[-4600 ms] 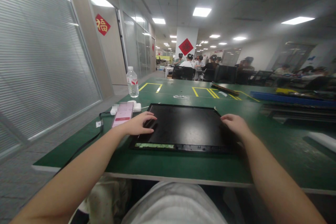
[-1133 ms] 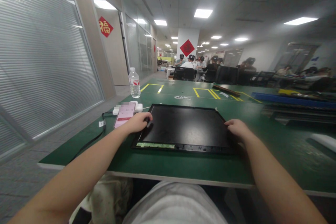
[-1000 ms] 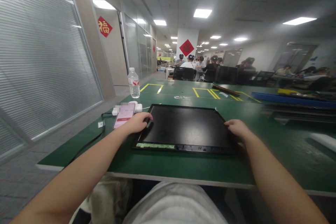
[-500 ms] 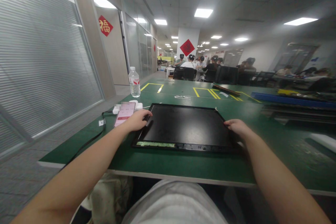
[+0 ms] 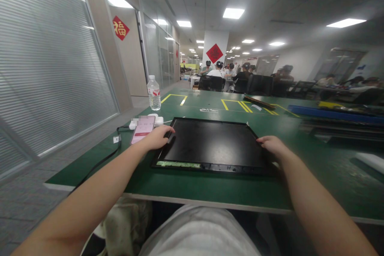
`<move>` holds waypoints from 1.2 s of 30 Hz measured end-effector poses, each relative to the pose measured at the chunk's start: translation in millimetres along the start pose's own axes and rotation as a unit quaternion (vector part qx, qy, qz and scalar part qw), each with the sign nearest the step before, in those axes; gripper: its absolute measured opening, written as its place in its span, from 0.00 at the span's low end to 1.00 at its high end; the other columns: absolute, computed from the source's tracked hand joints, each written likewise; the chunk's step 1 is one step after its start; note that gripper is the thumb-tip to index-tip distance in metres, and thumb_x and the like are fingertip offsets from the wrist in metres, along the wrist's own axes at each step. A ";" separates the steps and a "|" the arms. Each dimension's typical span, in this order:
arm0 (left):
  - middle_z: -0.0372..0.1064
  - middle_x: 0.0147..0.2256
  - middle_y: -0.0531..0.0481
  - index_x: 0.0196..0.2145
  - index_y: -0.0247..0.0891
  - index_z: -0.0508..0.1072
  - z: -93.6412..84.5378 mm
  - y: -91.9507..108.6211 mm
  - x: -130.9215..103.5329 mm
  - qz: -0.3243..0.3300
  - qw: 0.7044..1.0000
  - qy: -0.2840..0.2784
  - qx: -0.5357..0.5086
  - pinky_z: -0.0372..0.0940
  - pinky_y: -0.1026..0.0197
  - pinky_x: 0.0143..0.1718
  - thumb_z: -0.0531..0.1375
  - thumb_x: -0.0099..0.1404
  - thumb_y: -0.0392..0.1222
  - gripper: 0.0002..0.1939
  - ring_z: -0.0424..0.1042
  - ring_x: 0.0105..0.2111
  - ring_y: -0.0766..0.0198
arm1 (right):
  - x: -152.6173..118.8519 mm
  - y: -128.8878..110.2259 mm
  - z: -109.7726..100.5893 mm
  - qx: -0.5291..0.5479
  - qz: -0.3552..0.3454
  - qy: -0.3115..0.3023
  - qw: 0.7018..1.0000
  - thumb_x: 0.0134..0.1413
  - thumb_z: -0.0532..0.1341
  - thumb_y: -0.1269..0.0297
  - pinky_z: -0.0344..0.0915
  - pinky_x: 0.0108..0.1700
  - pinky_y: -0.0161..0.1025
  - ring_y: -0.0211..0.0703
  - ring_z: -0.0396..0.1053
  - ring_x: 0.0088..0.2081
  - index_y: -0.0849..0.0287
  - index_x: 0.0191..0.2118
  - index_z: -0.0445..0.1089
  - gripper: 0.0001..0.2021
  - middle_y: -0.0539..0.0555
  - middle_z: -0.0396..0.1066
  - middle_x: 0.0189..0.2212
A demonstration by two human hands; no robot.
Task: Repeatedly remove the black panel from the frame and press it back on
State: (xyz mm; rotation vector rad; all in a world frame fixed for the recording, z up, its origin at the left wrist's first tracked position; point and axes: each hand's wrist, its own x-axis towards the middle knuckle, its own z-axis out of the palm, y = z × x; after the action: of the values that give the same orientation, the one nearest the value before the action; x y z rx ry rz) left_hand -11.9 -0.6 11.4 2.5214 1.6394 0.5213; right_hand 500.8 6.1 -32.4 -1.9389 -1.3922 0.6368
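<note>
A dark flat screen panel [image 5: 210, 142] in a black frame lies face up on a green bench [image 5: 210, 186], between the two hands and in front of the wearer. The left hand [image 5: 158, 137] grasps the frame's left edge, its fingers and thumb curled at the rim. The right hand [image 5: 271, 145] pinches the right edge; its lower fingers are hard to make out. A green strip [image 5: 178, 165] runs along the left part of the frame's near edge. Just beyond the left hand are a phone [image 5: 144, 129] with a pink display and a white plug [image 5: 159, 121]. Farther off, a clear water bottle [image 5: 154, 93] stands upright. Well beyond the right hand lies a long blue piece [image 5: 333, 113]. People [image 5: 216, 70] sit in the background.
</note>
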 end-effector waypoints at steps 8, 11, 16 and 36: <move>0.74 0.51 0.42 0.50 0.36 0.76 -3.2 8.7 -1.8 -0.024 0.999 -0.025 -0.008 0.63 0.55 0.58 0.52 0.53 0.26 0.28 0.72 0.53 0.52 | -5.8 -9.6 1.3 -0.096 0.011 0.014 0.995 0.41 0.57 0.81 0.68 0.42 0.35 0.45 0.76 0.38 0.61 0.41 0.79 0.21 0.57 0.79 0.36; 0.73 0.52 0.41 0.50 0.35 0.75 -0.7 8.5 -1.4 -0.029 0.999 -0.024 -0.017 0.61 0.56 0.59 0.52 0.52 0.25 0.29 0.71 0.55 0.53 | -6.6 -9.9 1.9 -0.096 0.011 0.006 0.995 0.43 0.57 0.80 0.68 0.42 0.36 0.45 0.76 0.38 0.62 0.43 0.77 0.21 0.58 0.79 0.38; 0.68 0.56 0.38 0.50 0.33 0.76 6.0 6.2 0.3 -0.035 0.999 -0.010 -0.037 0.57 0.54 0.63 0.52 0.51 0.25 0.29 0.67 0.59 0.51 | -10.0 -12.3 1.1 -0.105 0.007 0.016 0.994 0.43 0.57 0.80 0.68 0.43 0.37 0.47 0.75 0.39 0.61 0.42 0.77 0.20 0.59 0.78 0.40; 0.79 0.37 0.49 0.39 0.40 0.80 3.4 17.6 -1.7 -0.134 0.942 0.043 -0.306 0.70 0.58 0.40 0.55 0.46 0.25 0.24 0.77 0.39 0.53 | -14.3 -21.2 0.6 -0.173 0.008 0.025 0.985 0.48 0.56 0.79 0.67 0.44 0.36 0.49 0.74 0.45 0.62 0.43 0.77 0.18 0.61 0.77 0.44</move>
State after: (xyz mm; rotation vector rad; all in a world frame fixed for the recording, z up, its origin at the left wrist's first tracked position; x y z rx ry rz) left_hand 3.9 -9.1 12.3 1.8217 1.5056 0.9437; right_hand 482.6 -2.8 -16.8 -2.2185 -1.5362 0.3660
